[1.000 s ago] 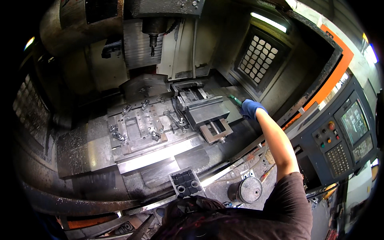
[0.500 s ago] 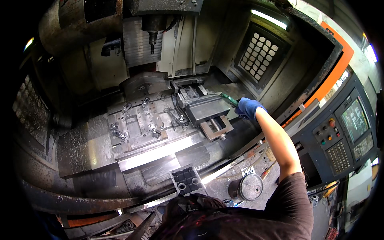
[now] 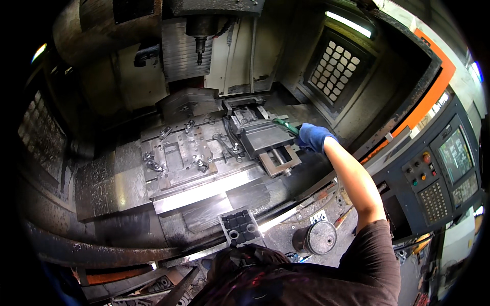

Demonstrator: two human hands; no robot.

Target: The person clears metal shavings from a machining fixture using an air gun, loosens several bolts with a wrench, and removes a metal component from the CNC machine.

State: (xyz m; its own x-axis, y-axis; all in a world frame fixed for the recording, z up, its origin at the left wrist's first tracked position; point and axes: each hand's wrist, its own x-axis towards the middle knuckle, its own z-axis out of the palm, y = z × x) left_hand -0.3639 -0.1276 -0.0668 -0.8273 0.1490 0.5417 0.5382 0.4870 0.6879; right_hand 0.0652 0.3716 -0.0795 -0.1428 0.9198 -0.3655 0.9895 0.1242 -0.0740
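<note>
My right hand [image 3: 313,137], in a blue glove, is closed round a green air blow gun [image 3: 286,125]. The gun's front end points left over the top of the grey machine vise [image 3: 268,136], towards its far jaw. My arm reaches in from the lower right. Left of the vise, a flat metal fixture plate [image 3: 186,155] lies on the machine table, held by several clamps and bolts. Above and behind hangs the spindle with a cutting tool [image 3: 200,53]. My left hand is out of sight.
A control panel [image 3: 445,166] with a screen and keys stands at the right, beside the orange-edged door [image 3: 431,97]. Near me sit a dark compartment tray [image 3: 239,227] and a round lidded can [image 3: 321,238]. Window grilles are in both side walls.
My right hand has shifted slightly left, and the blow gun now reaches farther over the vise. The whole view has moved a little.
</note>
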